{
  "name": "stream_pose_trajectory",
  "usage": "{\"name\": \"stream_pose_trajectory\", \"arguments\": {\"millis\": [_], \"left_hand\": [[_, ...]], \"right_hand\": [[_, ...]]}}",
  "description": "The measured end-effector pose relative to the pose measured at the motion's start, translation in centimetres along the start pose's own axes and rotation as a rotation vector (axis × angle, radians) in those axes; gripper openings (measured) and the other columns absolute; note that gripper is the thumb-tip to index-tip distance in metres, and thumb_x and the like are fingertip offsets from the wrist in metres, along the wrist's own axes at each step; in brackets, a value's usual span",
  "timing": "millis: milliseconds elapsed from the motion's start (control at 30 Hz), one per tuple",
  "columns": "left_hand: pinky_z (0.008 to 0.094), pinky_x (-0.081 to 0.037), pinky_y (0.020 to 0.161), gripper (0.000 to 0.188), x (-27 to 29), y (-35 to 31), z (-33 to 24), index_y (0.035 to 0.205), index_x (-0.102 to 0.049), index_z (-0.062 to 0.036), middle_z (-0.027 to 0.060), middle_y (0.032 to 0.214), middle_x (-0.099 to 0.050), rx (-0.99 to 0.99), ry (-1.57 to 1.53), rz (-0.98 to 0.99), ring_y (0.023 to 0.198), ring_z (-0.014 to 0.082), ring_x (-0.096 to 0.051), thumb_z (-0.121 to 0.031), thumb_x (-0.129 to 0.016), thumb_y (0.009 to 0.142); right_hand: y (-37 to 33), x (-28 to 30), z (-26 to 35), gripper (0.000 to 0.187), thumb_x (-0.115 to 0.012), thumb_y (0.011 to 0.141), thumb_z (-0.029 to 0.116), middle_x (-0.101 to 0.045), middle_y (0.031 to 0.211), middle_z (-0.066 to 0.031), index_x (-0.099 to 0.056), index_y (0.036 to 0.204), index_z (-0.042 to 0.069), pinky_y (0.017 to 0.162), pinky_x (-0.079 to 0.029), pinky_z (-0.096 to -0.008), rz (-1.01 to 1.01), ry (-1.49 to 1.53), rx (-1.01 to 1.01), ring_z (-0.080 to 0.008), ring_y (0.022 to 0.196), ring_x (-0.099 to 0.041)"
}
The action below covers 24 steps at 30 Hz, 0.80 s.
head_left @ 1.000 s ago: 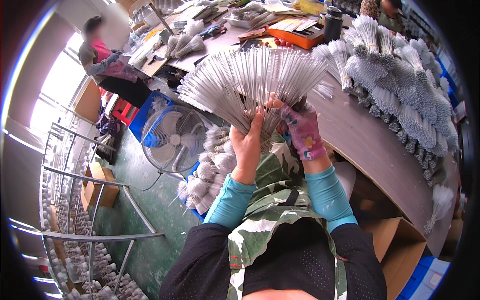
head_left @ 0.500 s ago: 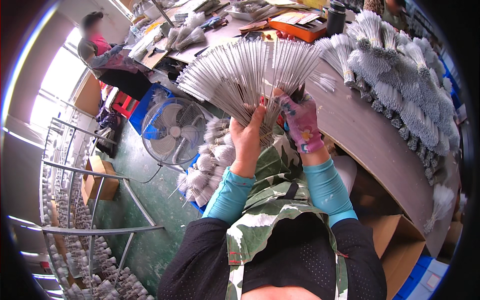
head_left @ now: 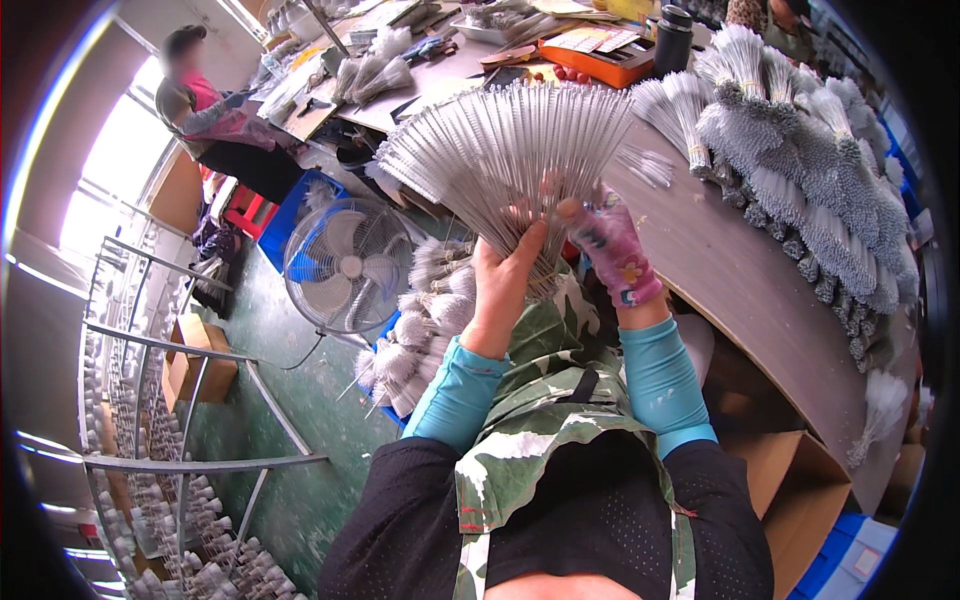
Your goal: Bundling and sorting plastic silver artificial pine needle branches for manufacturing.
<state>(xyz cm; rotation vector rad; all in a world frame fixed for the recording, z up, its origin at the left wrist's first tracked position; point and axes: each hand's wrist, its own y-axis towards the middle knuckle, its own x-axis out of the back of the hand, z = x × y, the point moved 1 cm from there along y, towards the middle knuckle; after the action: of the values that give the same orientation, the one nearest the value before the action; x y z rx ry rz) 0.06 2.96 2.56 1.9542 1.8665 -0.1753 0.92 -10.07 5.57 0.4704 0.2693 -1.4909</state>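
Note:
My bare left hand (head_left: 502, 285) is closed round the wire stems of a large bundle of thin brushes (head_left: 500, 140). Their pale bristle ends spread upward in a wide fan, while the stems gather in my grip. At the bundle's right side is my right hand (head_left: 618, 250), in a pink patterned glove with bare thumb and fingertips. Its fingers are bent, with the thumb beside the stems; what lies between them, if anything, is hidden. Below the hands, a camouflage apron (head_left: 550, 350) covers my lap.
Brush bundles are heaped on the table (head_left: 740, 260) at right, near a black flask (head_left: 672, 40) and an orange tray (head_left: 600, 62). A floor fan (head_left: 350, 265) and more bundles (head_left: 425, 325) stand left. An open carton (head_left: 790, 490) is lower right. A person (head_left: 215, 115) stands far left.
The gap in the brush fan has closed into one spread. My right hand has shifted slightly right and down, off the part it held. My left hand moved a little right, still gripping.

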Motion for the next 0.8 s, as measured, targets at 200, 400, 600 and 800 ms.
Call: {"name": "stream_pose_trajectory", "arguments": {"millis": [200,400,600,800], "left_hand": [[0.0233,-0.043,0.076,0.022,-0.8,0.8,-0.3,0.109,-0.057,-0.0015,0.0004,0.096,-0.059,-0.001,0.164,0.235,0.086,0.0076,-0.051,-0.009,-0.056,0.089],[0.0255,-0.040,0.088,0.034,0.3,1.3,0.3,0.121,-0.053,-0.0028,0.0023,0.113,-0.057,0.174,-0.065,0.297,0.102,0.0095,-0.050,-0.010,-0.057,0.088],[0.0284,-0.043,0.089,0.039,0.6,1.9,-0.5,0.124,-0.050,-0.0041,0.0044,0.115,-0.057,0.191,-0.088,0.379,0.102,0.0129,-0.054,-0.006,-0.059,0.086],[0.0258,-0.047,0.078,0.027,0.9,1.9,-1.0,0.107,-0.061,-0.0012,0.0017,0.096,-0.065,0.199,0.237,0.424,0.088,0.0099,-0.058,-0.003,-0.065,0.080]], "right_hand": [[0.5,-0.1,0.0,0.024,-0.072,0.076,0.011,-0.067,0.082,-0.0043,-0.064,0.096,0.000,0.063,-0.050,-0.0237,-0.042,-0.337,0.146,-0.0106,0.069,-0.061],[-0.8,-0.6,0.3,0.013,-0.068,0.080,0.010,-0.068,0.077,-0.0049,-0.066,0.088,-0.001,0.062,-0.049,-0.0239,-0.217,-0.189,0.242,-0.0111,0.069,-0.063],[-1.1,-0.3,0.0,0.015,-0.069,0.080,0.010,-0.068,0.079,-0.0049,-0.066,0.089,-0.001,0.063,-0.049,-0.0245,-0.220,-0.196,0.284,-0.0113,0.069,-0.063],[-1.6,-0.5,0.9,0.018,-0.072,0.076,0.010,-0.067,0.078,-0.0048,-0.066,0.088,-0.001,0.063,-0.049,-0.0256,-0.179,-0.244,0.360,-0.0128,0.067,-0.063]]}}
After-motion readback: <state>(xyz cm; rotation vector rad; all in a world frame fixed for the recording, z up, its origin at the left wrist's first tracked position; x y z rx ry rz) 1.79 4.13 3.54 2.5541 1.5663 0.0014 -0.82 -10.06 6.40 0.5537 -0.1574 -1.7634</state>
